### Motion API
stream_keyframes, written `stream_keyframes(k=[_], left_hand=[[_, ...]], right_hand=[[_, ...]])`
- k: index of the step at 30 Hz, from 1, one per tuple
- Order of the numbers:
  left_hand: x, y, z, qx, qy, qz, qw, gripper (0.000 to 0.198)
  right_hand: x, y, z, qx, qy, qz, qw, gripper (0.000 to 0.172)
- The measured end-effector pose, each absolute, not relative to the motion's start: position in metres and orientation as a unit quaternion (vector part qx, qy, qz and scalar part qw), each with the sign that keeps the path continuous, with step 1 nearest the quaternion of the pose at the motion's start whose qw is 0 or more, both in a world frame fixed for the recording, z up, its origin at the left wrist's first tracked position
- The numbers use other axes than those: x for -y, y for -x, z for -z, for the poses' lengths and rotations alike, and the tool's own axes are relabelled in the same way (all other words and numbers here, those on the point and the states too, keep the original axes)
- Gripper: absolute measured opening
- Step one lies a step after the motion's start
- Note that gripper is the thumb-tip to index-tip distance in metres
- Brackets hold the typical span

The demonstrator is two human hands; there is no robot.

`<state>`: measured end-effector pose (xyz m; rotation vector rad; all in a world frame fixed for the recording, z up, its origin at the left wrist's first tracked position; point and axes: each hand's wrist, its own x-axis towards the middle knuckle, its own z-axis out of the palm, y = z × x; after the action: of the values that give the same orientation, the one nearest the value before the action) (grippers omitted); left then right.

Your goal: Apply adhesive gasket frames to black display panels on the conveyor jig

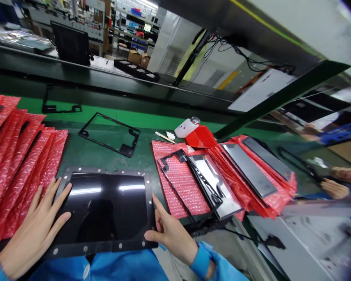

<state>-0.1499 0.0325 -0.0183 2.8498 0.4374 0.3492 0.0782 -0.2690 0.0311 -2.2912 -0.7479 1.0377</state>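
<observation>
A black screen panel (108, 208) lies in a dark fixture frame (102, 246) dotted with round metal spots, close to my body. My left hand (36, 224) rests on the frame's left side, fingers spread over its edge and the panel's border. On the right side my right hand (171, 230) grips the frame's edge, thumb on top and fingers at the side. The glossy panel reflects ceiling lights. Just beyond it, a thin black bezel (103, 149) lies flat on the green table (105, 164).
Red bubble-wrap sleeves (26, 168) are stacked at left. At right, bubble wrap (178, 191) carries another bezel (175, 187) and silver-backed panels (248, 168). A white bottle (185, 128) and red tray (201, 136) stand behind. Another person's hands (336, 187) show at far right.
</observation>
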Motion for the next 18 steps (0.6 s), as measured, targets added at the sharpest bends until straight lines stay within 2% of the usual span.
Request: stream_keyframes(k=[4, 10, 15, 18], left_hand=[[-0.032, 0.145, 0.031, -0.16, -0.973, -0.129, 0.105, 0.066], [-0.025, 0.135, 0.024, -0.169, -0.973, -0.107, 0.112, 0.078], [-0.026, 0.135, 0.026, -0.185, -0.967, -0.124, 0.12, 0.067], [-0.027, 0.139, 0.026, -0.179, -0.965, -0.137, 0.135, 0.068]], right_hand=[[0.262, -0.08, -0.032, 0.237, 0.865, -0.39, 0.209, 0.123], [0.265, -0.069, -0.025, 0.202, 0.891, -0.351, 0.205, 0.109], [0.268, -0.061, -0.024, 0.217, 0.895, -0.313, 0.234, 0.094], [0.27, -0.061, -0.023, 0.248, 0.892, -0.287, 0.247, 0.084]])
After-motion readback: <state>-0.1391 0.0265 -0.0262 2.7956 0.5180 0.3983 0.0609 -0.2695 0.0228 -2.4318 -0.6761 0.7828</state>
